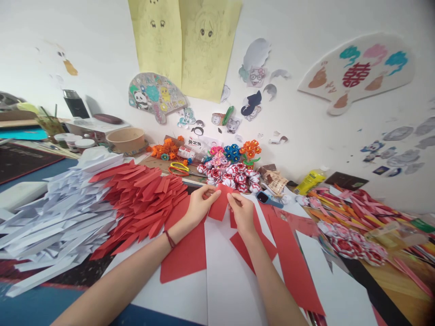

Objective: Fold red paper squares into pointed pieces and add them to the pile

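Between my two hands is a small piece of red paper (219, 209), held up over the sheets on the table. My left hand (203, 202) pinches its upper left edge between thumb and fingers. On the other side, my right hand (242, 209) grips the right edge, its fingers curled. Beneath lie a white sheet (227, 280) and a larger red sheet (185, 253) near my left forearm. Another red piece (253, 249) rests partly under my right wrist. A pile of folded red paper pieces (146, 199) sits left of my left hand.
Folded white paper strips (61, 217) heap up at the far left. Paper flowers (234, 174) and scissors with yellow handles (180, 168) lie beyond my hands. A smartwatch (269, 199) is close on the right. A yellow bottle (310, 181) and colourful strips (360, 208) are farther right.
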Demonstrator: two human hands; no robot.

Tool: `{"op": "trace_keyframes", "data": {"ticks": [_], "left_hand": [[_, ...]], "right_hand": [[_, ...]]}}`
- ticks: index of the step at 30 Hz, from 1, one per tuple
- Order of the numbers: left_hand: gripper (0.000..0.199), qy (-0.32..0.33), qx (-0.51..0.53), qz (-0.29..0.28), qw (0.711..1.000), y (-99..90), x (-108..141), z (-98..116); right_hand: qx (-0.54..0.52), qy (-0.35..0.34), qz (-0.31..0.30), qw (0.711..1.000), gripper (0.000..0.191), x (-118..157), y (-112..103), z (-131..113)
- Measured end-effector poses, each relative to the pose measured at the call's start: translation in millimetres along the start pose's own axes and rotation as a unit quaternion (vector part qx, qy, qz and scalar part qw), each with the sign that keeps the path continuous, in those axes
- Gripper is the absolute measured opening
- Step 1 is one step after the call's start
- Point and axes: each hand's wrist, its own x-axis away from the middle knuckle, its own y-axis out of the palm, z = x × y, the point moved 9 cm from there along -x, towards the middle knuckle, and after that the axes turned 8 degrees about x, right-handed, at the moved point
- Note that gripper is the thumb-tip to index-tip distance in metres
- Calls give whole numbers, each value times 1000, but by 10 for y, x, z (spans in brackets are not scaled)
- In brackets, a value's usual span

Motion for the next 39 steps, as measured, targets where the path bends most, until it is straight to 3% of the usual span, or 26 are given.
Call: {"op": "trace_keyframes", "data": {"ticks": [7,19,27,31,36,39], "left_hand": [[30,-19,37,5,999,-73,-66,-127],[26,2,62,6,998,-126,-101,16],[32,-40,96,-43,994,-33,-89,-37],[40,-52,57,-110,991,70,-73,-147],[44,-6,-41,-57,998,-31,-81,-141],[44,5,-44,-57,997,-22,-63,-119]], "right_hand": [[17,-11,-18,1000,32,16,59,-38],[15,-28,-44,998,33,41,102,-112],[15,-26,-24,999,33,17,55,-40],[29,-30,6,999,34,14,-12,-23],[20,-31,8,999,35,33,6,-4],[22,-34,19,999,34,40,-4,-1]]}}
